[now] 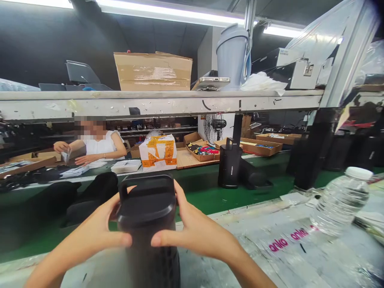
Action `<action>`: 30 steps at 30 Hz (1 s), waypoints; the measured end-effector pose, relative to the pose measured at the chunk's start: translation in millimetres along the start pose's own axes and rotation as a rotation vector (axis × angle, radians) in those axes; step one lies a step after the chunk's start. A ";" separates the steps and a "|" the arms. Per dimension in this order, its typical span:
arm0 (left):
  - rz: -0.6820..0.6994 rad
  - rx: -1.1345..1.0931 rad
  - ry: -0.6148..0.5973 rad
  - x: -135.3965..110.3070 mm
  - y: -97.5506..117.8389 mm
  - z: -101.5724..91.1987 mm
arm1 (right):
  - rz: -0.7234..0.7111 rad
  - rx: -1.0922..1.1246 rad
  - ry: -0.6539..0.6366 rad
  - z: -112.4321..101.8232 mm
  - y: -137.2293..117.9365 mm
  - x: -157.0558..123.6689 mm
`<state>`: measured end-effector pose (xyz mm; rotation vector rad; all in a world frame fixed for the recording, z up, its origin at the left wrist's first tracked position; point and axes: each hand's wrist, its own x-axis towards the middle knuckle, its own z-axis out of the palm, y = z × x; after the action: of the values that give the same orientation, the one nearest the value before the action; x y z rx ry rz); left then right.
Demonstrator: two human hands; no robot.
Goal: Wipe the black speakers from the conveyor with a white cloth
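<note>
L hand [97, 229] + R hand [198, 230]: fingers clamped round black housing [147, 218], near — handle [123, 191] on, completeness can't tell. Similar unit [229, 167] upright on green conveyor [201, 198], far R.

The black boxy plastic device [147, 210] looks smooth and satin; right of it, a clear cylindrical plastic bottle [342, 202] is ridged, glossy; beyond the device, a brown cardboard box [153, 74] looks matt.
</note>
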<state>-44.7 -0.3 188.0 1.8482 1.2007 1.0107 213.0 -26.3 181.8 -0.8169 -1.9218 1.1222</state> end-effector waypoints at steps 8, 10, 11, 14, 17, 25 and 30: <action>-0.149 -0.087 0.107 21.9 -16.7 12.5 | 0.149 -0.187 0.016 15.8 21.8 8.2; -0.191 -0.120 0.121 23.4 -13.0 17.2 | 0.164 -0.233 0.028 20.0 22.8 8.9; -0.197 -0.124 0.114 23.6 -11.3 19.0 | 0.174 -0.250 0.026 22.2 23.6 9.2; -0.153 -0.102 0.008 22.6 -10.3 22.5 | 0.214 -0.266 0.025 28.6 26.9 10.0; -0.124 -0.137 -0.112 22.1 -16.0 24.2 | 0.261 -0.242 0.046 33.1 29.9 11.7; -0.219 -0.448 -0.067 24.8 -36.0 37.2 | 0.273 -0.204 0.069 28.6 33.3 16.1; -0.310 -0.587 0.035 31.4 -45.0 62.3 | 0.213 -0.110 0.115 22.4 61.5 25.5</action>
<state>1.1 35.0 128.5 1.1564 1.0258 1.0750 190.2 10.3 126.4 -1.1443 -1.8460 1.0749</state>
